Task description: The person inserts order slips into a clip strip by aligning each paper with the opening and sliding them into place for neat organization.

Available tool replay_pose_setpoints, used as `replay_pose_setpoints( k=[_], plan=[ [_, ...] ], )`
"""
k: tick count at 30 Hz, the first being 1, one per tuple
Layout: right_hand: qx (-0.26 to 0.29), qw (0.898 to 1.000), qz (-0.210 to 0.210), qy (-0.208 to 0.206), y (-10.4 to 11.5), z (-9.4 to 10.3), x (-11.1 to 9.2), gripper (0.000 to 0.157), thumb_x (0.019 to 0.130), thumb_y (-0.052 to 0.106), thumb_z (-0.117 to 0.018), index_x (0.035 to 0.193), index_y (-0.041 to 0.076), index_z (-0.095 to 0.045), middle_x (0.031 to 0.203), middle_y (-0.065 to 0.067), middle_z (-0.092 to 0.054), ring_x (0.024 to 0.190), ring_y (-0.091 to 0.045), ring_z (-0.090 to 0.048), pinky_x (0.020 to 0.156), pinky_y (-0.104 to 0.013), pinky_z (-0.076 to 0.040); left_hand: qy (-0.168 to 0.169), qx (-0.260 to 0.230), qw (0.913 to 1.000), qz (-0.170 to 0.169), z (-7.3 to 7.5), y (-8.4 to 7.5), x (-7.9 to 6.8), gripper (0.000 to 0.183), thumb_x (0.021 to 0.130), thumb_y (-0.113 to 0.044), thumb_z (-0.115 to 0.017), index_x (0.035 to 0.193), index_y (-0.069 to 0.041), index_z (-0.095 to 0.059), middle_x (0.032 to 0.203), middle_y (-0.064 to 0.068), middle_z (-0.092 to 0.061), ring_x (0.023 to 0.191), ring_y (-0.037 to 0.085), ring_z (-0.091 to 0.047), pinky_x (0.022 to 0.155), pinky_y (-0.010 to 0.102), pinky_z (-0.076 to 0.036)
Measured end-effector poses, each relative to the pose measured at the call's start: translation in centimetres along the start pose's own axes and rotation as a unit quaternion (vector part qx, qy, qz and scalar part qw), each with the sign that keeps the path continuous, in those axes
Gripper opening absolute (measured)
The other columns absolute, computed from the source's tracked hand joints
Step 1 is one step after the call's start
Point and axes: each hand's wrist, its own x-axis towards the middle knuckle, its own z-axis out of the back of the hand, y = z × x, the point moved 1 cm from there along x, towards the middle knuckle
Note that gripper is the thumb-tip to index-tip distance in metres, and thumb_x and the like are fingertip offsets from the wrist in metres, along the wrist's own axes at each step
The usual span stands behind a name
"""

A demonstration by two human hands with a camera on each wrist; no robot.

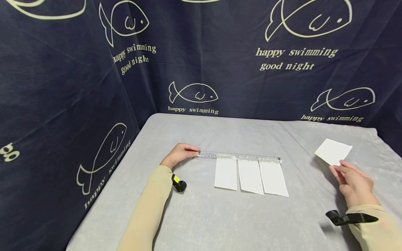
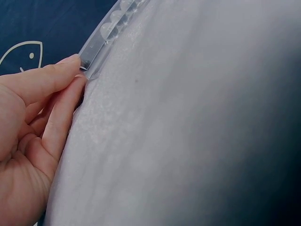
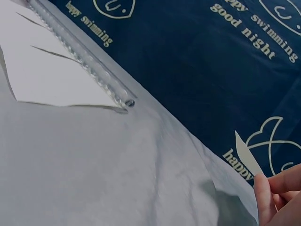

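Note:
A clear plastic ticket rail [image 1: 242, 156] with round clear balls inside lies on the table, and three white paper slips [image 1: 225, 173] hang from it toward the near side. My left hand [image 1: 183, 153] pinches the rail's left end between thumb and fingers; the left wrist view shows this grip [image 2: 87, 68] close up. At the right, my right hand [image 1: 356, 183] pinches a loose white paper slip [image 1: 333, 151] by its near corner, held above the table. In the right wrist view that slip [image 3: 247, 157] is seen nearly edge-on.
A grey cloth covers the table [image 1: 204, 219]. Dark blue curtains [image 1: 238, 87] with fish drawings and lettering stand along the back and left edges. Black wrist cameras [image 1: 179, 184] are strapped on both arms.

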Motion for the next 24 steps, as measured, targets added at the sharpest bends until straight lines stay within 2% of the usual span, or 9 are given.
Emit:
replay_pose_setpoints(
  k=[5,17,24],
  plan=[
    [0.006,0.999,-0.002,0.039,-0.2,-0.5,-0.5,0.035,0.077,-0.028,-0.05,0.069,-0.003,-0.072,0.069,-0.01,-0.065,0.061,-0.024,-0.066,0.062,-0.032,-0.054,-0.001,-0.001,1.0,-0.001,0.0,0.0,0.0,0.023,0.078,-0.015,-0.076,0.1,-0.01,-0.074,0.102,0.002,-0.069,0.107,0.015,-0.057,0.094,0.031,-0.041],
    [-0.001,0.998,0.012,0.056,-1.1,-2.1,-1.5,0.035,0.073,-0.032,-0.052,0.07,-0.003,-0.072,0.071,-0.01,-0.065,0.061,-0.024,-0.066,0.061,-0.031,-0.054,0.001,-0.001,1.0,-0.001,0.0,0.0,0.0,0.023,0.077,-0.015,-0.077,0.1,-0.011,-0.075,0.102,0.001,-0.069,0.107,0.015,-0.057,0.095,0.031,-0.04],
    [-0.011,0.996,0.01,0.085,-1.7,-2.6,-2.1,0.035,0.079,-0.028,-0.048,0.072,-0.004,-0.072,0.071,-0.012,-0.065,0.062,-0.024,-0.067,0.063,-0.029,-0.054,0.001,0.002,1.0,-0.001,0.0,0.0,0.0,0.023,0.078,-0.016,-0.076,0.101,-0.012,-0.075,0.104,0.001,-0.068,0.107,0.015,-0.057,0.095,0.031,-0.04]
  ],
)
